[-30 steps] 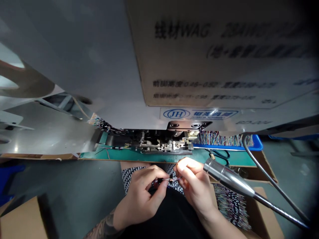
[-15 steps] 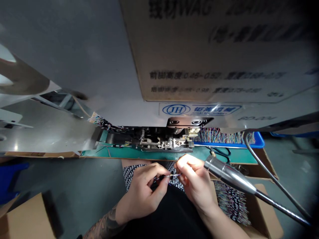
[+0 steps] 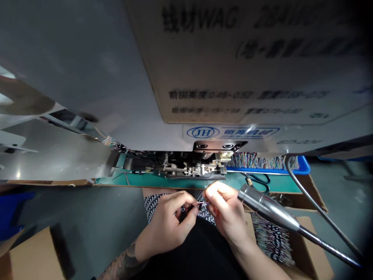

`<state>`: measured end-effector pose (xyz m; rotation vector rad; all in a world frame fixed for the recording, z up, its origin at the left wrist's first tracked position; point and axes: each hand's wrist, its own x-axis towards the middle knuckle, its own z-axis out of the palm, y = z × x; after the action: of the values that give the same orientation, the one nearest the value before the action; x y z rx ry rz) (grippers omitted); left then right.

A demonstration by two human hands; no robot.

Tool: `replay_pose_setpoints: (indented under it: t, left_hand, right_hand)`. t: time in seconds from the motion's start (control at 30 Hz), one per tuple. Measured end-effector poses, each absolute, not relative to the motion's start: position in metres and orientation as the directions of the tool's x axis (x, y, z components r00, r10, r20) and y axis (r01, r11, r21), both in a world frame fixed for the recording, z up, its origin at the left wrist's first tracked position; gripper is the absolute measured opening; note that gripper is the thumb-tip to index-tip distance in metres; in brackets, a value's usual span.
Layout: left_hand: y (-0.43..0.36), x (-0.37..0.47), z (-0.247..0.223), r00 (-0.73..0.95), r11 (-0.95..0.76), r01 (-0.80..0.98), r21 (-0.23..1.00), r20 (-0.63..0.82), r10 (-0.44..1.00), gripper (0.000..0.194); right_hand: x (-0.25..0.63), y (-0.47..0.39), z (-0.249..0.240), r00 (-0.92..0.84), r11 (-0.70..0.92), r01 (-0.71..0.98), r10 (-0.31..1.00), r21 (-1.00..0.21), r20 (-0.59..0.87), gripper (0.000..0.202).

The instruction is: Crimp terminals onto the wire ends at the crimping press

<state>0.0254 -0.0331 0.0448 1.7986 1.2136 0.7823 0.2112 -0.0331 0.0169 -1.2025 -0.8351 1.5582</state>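
Between my hands runs a short, thin wire [image 3: 203, 203], pale pinkish where it shows. My left hand [image 3: 171, 217] pinches one end of it between thumb and forefinger; something dark shows under those fingers. The fingertips of my right hand [image 3: 225, 208] are closed on the other end. Both hands are above my lap, just in front of the green table edge. Beyond them on the table stands the metal tooling [image 3: 198, 170] of a grey machine [image 3: 116, 97]. The wire's ends are hidden by my fingers.
A lamp with a metal head [image 3: 266, 206] reaches in close to my right hand. Scissors [image 3: 259, 179] lie on the green table [image 3: 140, 179]. A blue tray [image 3: 304, 165] holds many wires. Cardboard boxes [image 3: 35, 254] stand at left and right, the right one holding wire bundles [image 3: 272, 237].
My hands stay almost in place, still pinching; the wire stretch between them looks slightly different, pinker now. The camera view has shifted a little.
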Motion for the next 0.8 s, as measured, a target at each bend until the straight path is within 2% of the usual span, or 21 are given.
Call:
replay_pose_setpoints:
  t: [0.1,0.2,0.27,0.33,0.4,0.47,0.5,0.6,0.63,0.7,0.8]
  left_hand:
    - [-0.027,0.020,0.042,0.361,-0.135,0.276,0.952,0.028,0.932,0.006]
    - [-0.021,0.008,0.032,0.331,0.004,-0.095,0.995,0.028,0.943,0.007]
    - [-0.019,0.002,0.023,0.293,0.107,-0.360,0.927,0.004,0.956,0.015]
    - [-0.019,0.001,0.015,0.289,0.195,-0.510,0.838,-0.046,0.956,0.021]
    - [-0.019,0.004,0.009,0.299,0.244,-0.545,0.802,-0.086,0.950,0.022]
    - [-0.020,0.010,0.006,0.282,0.238,-0.497,0.834,-0.104,0.954,0.021]
    - [-0.020,0.013,0.006,0.264,0.222,-0.453,0.863,-0.108,0.958,0.021]
    - [-0.021,0.021,0.005,0.231,0.175,-0.338,0.925,-0.099,0.968,0.020]
    - [-0.022,0.022,0.005,0.226,0.163,-0.333,0.929,-0.089,0.970,0.021]
    - [-0.022,0.024,0.004,0.224,0.152,-0.357,0.922,-0.073,0.972,0.022]
    - [-0.021,0.024,0.001,0.224,0.163,-0.399,0.902,-0.077,0.972,0.019]
  right_hand:
    - [0.216,-0.036,0.019,-0.054,-0.252,-0.233,0.968,-0.939,-0.247,0.021]
    - [0.227,-0.036,0.018,-0.043,-0.094,-0.220,0.995,-0.971,-0.086,0.022]
    - [0.233,-0.034,0.013,-0.134,-0.060,-0.154,0.990,-0.986,-0.040,0.020]
    - [0.235,-0.031,0.006,-0.332,-0.114,-0.067,0.939,-0.991,-0.086,0.025]
    - [0.229,-0.030,-0.001,-0.505,-0.178,-0.029,0.852,-0.984,-0.139,0.044]
    - [0.219,-0.032,-0.005,-0.524,-0.206,-0.050,0.838,-0.977,-0.150,0.054]
    - [0.213,-0.033,-0.006,-0.481,-0.195,-0.061,0.865,-0.979,-0.142,0.050]
    - [0.202,-0.035,-0.002,-0.274,-0.110,-0.019,0.956,-0.994,-0.101,0.019]
    - [0.200,-0.035,0.000,-0.228,-0.096,0.012,0.969,-0.995,-0.096,0.016]
    - [0.200,-0.034,0.003,-0.178,-0.098,0.039,0.978,-0.994,-0.104,0.023]
    - [0.203,-0.033,0.002,-0.151,-0.146,-0.043,0.979,-0.988,-0.138,0.027]
